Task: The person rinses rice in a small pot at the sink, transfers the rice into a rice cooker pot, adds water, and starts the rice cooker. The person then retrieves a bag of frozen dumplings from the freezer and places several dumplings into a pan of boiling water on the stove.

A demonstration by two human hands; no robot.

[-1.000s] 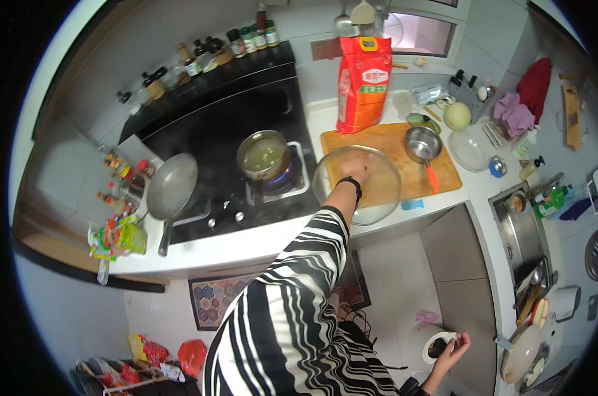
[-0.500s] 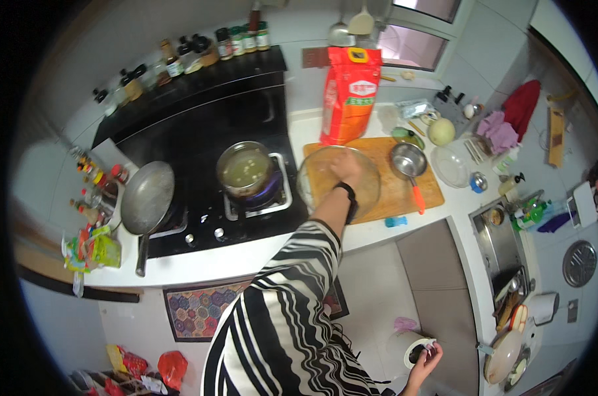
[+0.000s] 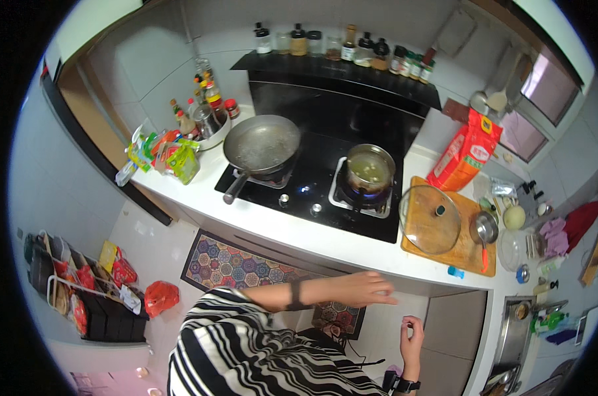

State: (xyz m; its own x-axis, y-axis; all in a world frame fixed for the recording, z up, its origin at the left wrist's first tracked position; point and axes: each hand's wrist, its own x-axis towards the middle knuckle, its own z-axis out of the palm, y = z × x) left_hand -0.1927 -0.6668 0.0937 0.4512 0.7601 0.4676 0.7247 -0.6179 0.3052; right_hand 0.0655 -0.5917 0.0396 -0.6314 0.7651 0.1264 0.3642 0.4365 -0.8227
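My left hand (image 3: 365,289) is in the air in front of the counter, fingers stretched out and holding nothing. Lower and to the right, my right hand (image 3: 412,335) is raised with its fingers loosely bent, and nothing shows in it. Nearest to the hands on the counter, a round glass lid (image 3: 421,228) with a dark knob lies on a wooden cutting board (image 3: 467,254). On the lit right burner stands a small pot (image 3: 371,170) of pale greenish liquid with small light bits in it. A frying pan (image 3: 262,145) sits on the left burner, its handle toward me.
A saucepan (image 3: 485,228) with an orange handle rests on the board's right side. Behind the board stands a red bag (image 3: 467,153). Bottles and packets (image 3: 180,162) crowd the left counter end. A sink (image 3: 513,330) is at the right; a patterned mat (image 3: 246,264) lies on the floor.
My left hand has left the glass lid and drawn back off the counter; the lid stays on the board. My right hand has come up, away from a white bin. The view has swung left.
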